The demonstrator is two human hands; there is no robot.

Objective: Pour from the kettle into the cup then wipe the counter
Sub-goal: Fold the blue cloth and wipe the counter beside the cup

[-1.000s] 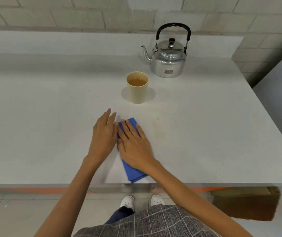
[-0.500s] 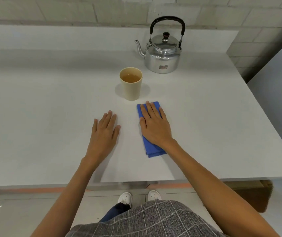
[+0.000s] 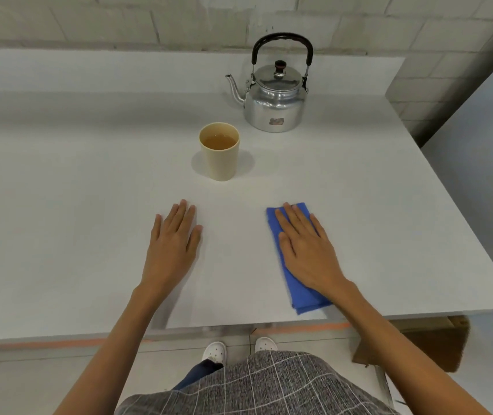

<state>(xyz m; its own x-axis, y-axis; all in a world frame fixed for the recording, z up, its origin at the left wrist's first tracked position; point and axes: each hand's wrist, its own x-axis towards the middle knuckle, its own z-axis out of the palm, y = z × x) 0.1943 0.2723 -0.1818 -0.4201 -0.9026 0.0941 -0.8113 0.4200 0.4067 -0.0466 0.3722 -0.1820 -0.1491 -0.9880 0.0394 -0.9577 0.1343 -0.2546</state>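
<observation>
A shiny metal kettle with a black handle stands upright at the back of the white counter, spout pointing left. In front of it, slightly left, a beige cup holds brownish liquid. A folded blue cloth lies flat on the counter near the front edge, right of centre. My right hand presses flat on the cloth, fingers stretched forward, covering most of it. My left hand rests flat on the bare counter, fingers apart, holding nothing, well left of the cloth and in front of the cup.
A low ledge and a block wall run behind the counter. The counter's right edge slants past the kettle, with a grey panel beyond it. A brown cardboard box sits on the floor under the front right corner.
My right hand has slid the blue cloth to the right across the counter, away from my left hand and from the cup. The left hand has stayed flat in roughly the same place.
</observation>
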